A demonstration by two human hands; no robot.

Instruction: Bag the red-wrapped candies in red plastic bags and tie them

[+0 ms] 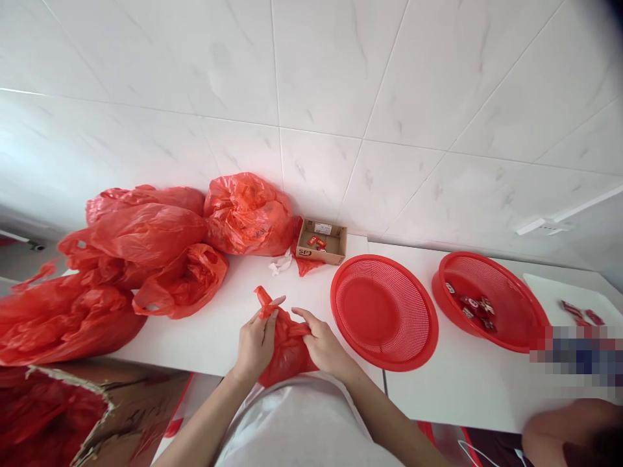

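Observation:
Close to my body at the table's front edge, I hold a red plastic bag [287,353] by its gathered top. My left hand [257,340] pinches one handle of the bag, and a twist of it sticks up past the fingers. On the other side my right hand [318,337] grips the bag's other edge between thumb and curled fingers, with the index finger stretched out. What the bag contains cannot be made out. A red plastic colander [377,311] stands just right of my right hand, with nothing seen inside.
Several filled red bags [146,227] are heaped at the left. A small cardboard box [318,254] with red packets sits by the wall. Farther right are a second colander [516,311] with wrapped pieces, a white tray [540,288] and another person's arm [574,425]. A large carton [141,395] stands lower left.

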